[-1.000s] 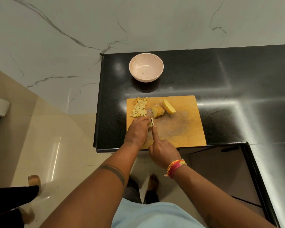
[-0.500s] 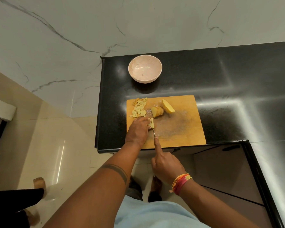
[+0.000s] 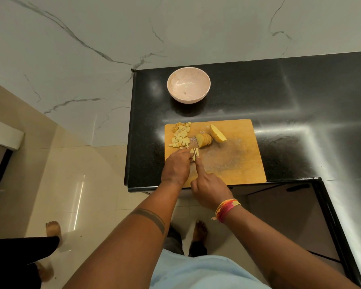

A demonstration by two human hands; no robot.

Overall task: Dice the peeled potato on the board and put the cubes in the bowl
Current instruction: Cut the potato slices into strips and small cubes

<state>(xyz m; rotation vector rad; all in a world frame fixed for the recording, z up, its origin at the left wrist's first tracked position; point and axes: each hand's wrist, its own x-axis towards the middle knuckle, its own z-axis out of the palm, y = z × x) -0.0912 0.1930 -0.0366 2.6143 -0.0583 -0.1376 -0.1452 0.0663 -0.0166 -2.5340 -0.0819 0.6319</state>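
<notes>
A wooden cutting board (image 3: 233, 163) lies on the black counter. On its far left sits a pile of several potato cubes (image 3: 181, 135). Beside it are a stack of potato slices (image 3: 204, 140) and a potato half (image 3: 217, 133). My left hand (image 3: 177, 166) holds a few potato strips (image 3: 194, 152) down at the board's near left. My right hand (image 3: 208, 185) grips a knife (image 3: 195, 152), index finger stretched along the blade's back, and the blade runs through the strips. A pink bowl (image 3: 188, 84) stands empty behind the board.
The black counter (image 3: 279, 105) ends at a left edge close to the board, and its top turns toward me on the right. Below are a cabinet front, a tiled floor, my bare feet and another person's foot (image 3: 53, 229) at the lower left.
My right hand has pushed the knife forward again after drawing it back half a second ago. The blade now sits in the strips beside my left fingers. Cubes, slices and bowl have not moved.
</notes>
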